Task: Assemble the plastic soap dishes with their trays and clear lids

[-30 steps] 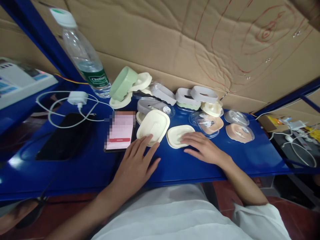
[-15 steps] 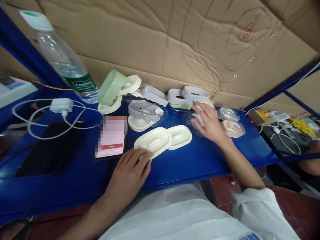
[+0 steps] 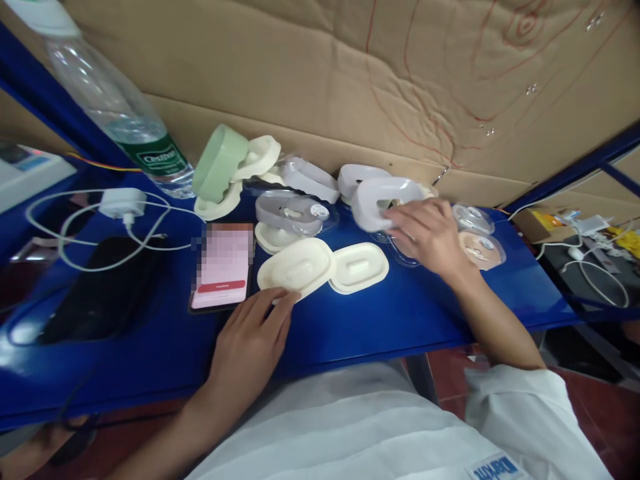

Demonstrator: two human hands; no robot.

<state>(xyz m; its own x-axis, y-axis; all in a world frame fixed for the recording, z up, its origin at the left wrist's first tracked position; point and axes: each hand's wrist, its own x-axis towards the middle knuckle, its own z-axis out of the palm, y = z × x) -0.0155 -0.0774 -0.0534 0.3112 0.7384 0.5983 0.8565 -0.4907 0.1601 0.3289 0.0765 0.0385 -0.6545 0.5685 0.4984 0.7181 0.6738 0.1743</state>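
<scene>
My right hand (image 3: 427, 237) is closed round a white oval plastic part (image 3: 383, 200) and holds it just above the blue shelf (image 3: 380, 313). My left hand (image 3: 250, 337) lies flat with fingers spread, its fingertips touching the near edge of a cream oval tray (image 3: 295, 267). A second cream tray (image 3: 359, 267) lies right beside the first. Behind them sit grey-and-clear parts (image 3: 290, 213), a green ring (image 3: 217, 163) on cream pieces, and clear lids over tan parts (image 3: 480, 247) at the right.
A phone with a pink screen (image 3: 223, 267) lies left of the trays. A water bottle (image 3: 107, 100), a white charger with cable (image 3: 120, 203) and a black pad (image 3: 103, 293) stand further left. Cardboard backs the shelf. More cables (image 3: 593, 267) lie at the far right.
My right hand reached back from the cream tray to the rear row and lifted a white oval part toward me. My left hand slid slightly nearer along the cream tray's edge.
</scene>
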